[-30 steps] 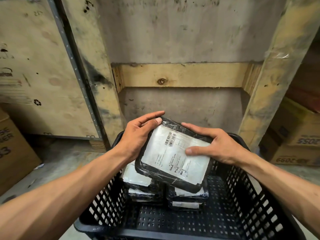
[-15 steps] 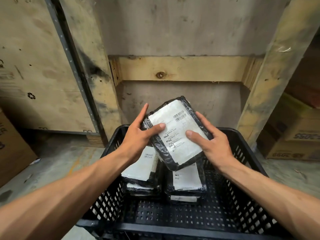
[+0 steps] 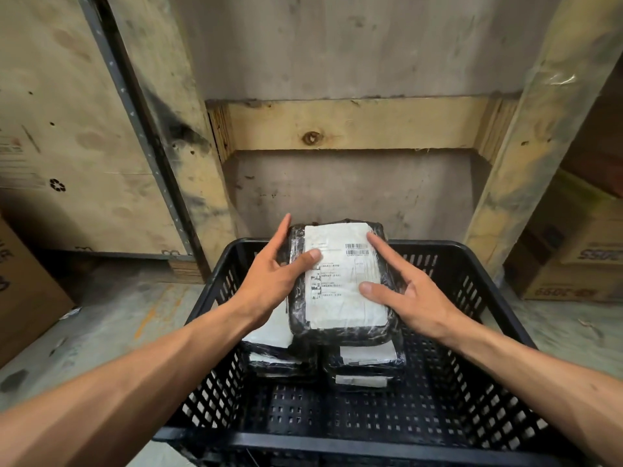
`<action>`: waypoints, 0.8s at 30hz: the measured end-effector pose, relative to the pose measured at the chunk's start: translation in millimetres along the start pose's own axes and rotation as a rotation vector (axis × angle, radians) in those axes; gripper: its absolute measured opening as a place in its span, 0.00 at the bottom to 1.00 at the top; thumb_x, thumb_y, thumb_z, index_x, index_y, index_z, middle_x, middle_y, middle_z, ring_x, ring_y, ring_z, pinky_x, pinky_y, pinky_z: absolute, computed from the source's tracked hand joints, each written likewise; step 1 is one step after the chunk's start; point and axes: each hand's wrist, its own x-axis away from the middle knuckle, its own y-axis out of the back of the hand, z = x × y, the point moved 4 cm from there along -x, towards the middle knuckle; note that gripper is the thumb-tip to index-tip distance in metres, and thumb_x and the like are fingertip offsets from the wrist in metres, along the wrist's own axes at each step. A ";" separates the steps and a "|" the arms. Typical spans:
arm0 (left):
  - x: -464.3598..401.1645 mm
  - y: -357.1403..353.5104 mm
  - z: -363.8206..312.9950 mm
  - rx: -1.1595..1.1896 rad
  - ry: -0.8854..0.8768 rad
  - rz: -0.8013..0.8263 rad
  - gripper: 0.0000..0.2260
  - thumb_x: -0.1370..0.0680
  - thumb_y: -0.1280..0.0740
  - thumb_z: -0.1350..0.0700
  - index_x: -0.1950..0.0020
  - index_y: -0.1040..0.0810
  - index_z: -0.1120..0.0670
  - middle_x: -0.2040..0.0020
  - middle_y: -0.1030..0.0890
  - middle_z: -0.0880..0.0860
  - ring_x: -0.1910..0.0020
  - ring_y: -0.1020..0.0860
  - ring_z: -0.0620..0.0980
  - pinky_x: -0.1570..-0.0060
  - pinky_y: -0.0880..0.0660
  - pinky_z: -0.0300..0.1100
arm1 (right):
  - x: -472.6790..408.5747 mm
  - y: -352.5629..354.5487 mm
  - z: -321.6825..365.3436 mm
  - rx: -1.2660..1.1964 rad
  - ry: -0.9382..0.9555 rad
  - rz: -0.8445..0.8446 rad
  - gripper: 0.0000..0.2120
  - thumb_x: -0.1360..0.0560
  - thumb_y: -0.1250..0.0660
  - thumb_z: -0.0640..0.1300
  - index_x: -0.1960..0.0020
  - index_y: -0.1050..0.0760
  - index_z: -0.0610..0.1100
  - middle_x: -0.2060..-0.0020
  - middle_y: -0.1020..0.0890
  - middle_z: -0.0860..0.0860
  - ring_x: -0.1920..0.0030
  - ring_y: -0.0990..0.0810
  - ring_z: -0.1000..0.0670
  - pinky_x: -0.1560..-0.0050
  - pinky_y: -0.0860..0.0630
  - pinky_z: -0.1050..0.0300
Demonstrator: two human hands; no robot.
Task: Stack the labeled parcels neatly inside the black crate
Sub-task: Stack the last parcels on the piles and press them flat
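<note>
A: Parcel pos?

B: Top parcel (image 3: 340, 281) w/ white label up, long axis 12–6, over the far half of the black crate (image 3: 472, 382). Looks set on the right stack, or just above it; can't tell contact.

A: Hands?

B: Left hand (image 3: 273, 281) at its 9 edge, thumb on label. Right hand (image 3: 404, 294) at 3, fingers spread flat on top, thumb on label. Both loose, pressing more than clamping. Equally near.

A: Crate contents?

B: Two stacks side by side at 12: left stack (image 3: 269, 335), right stack (image 3: 367, 362). Near half at 6 bare.

A: Next?

B: Prob. square the parcel over the right stack; it overhangs toward 9.
</note>
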 end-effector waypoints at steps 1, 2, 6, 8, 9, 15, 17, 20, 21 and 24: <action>2.0 -1.5 5.6 -0.026 0.022 0.022 0.40 0.25 0.22 0.56 0.21 0.39 0.37 0.47 0.15 0.33 0.46 0.15 0.39 0.54 0.18 0.35 | 1.4 2.7 -1.8 -0.022 -0.012 -0.028 0.39 0.25 0.22 0.52 0.22 0.39 0.72 0.33 0.25 0.76 0.33 0.23 0.67 0.43 0.22 0.69; 4.1 -4.3 10.6 -0.051 0.045 0.043 0.40 0.25 0.22 0.55 0.20 0.39 0.37 0.42 0.15 0.38 0.45 0.15 0.42 0.52 0.17 0.38 | 3.0 6.3 -3.3 -0.034 -0.027 -0.054 0.39 0.24 0.23 0.50 0.22 0.39 0.71 0.35 0.25 0.77 0.34 0.23 0.67 0.44 0.22 0.69; 8.5 -22.4 25.6 -0.135 0.088 0.104 0.36 0.22 0.25 0.56 0.20 0.39 0.40 0.39 0.16 0.40 0.44 0.16 0.39 0.50 0.19 0.34 | 10.4 19.3 -12.4 0.020 -0.111 -0.041 0.40 0.22 0.26 0.50 0.24 0.47 0.74 0.38 0.27 0.83 0.36 0.26 0.75 0.44 0.27 0.76; 9.9 -35.3 33.6 -0.204 0.105 0.123 0.37 0.20 0.28 0.57 0.17 0.45 0.46 0.48 0.18 0.27 0.50 0.19 0.25 0.56 0.24 0.22 | 16.3 20.7 -18.8 0.102 -0.150 0.012 0.45 0.24 0.25 0.56 0.24 0.56 0.75 0.31 0.33 0.80 0.33 0.32 0.77 0.37 0.31 0.77; 11.1 -40.5 38.4 -0.247 0.118 0.127 0.38 0.19 0.29 0.56 0.17 0.48 0.49 0.47 0.22 0.23 0.52 0.22 0.21 0.57 0.27 0.19 | 19.0 20.6 -23.4 0.159 -0.177 0.050 0.49 0.26 0.24 0.61 0.25 0.61 0.76 0.25 0.39 0.76 0.27 0.37 0.73 0.28 0.36 0.71; 17.7 -61.4 70.0 -0.397 0.302 0.323 0.51 0.21 0.29 0.47 0.21 0.72 0.44 0.25 0.35 0.35 0.38 0.29 0.26 0.32 0.39 0.32 | 32.3 27.4 -50.8 0.449 -0.293 0.134 0.56 0.36 0.24 0.73 0.35 0.71 0.83 0.24 0.61 0.68 0.21 0.73 0.49 0.28 0.72 0.51; 17.9 -61.6 76.0 -0.441 0.358 0.398 0.58 0.24 0.25 0.50 0.24 0.77 0.45 0.24 0.34 0.37 0.43 0.28 0.22 0.32 0.39 0.33 | 30.7 25.9 -56.4 0.460 -0.314 0.153 0.59 0.37 0.23 0.73 0.36 0.73 0.82 0.24 0.61 0.67 0.22 0.75 0.49 0.29 0.73 0.51; 20.1 -59.8 76.9 -0.521 0.400 0.451 0.66 0.29 0.20 0.53 0.26 0.81 0.48 0.22 0.32 0.43 0.46 0.26 0.21 0.40 0.36 0.23 | 27.8 19.6 -63.6 0.492 -0.400 0.207 0.66 0.41 0.19 0.71 0.37 0.77 0.81 0.18 0.64 0.55 0.26 0.78 0.50 0.29 0.73 0.48; 21.3 -59.6 76.5 -0.558 0.413 0.452 0.68 0.30 0.19 0.53 0.26 0.82 0.49 0.21 0.34 0.44 0.39 0.27 0.28 0.39 0.37 0.23 | 27.4 17.7 -65.1 0.510 -0.431 0.228 0.69 0.42 0.18 0.70 0.37 0.79 0.80 0.18 0.66 0.51 0.27 0.79 0.51 0.28 0.72 0.47; 22.6 -61.1 76.2 -0.655 0.426 0.410 0.71 0.34 0.16 0.55 0.25 0.81 0.54 0.18 0.40 0.50 0.23 0.38 0.49 0.29 0.43 0.35 | 24.7 12.4 -69.0 0.550 -0.497 0.260 0.72 0.43 0.17 0.67 0.33 0.80 0.74 0.19 0.69 0.41 0.25 0.78 0.47 0.25 0.71 0.41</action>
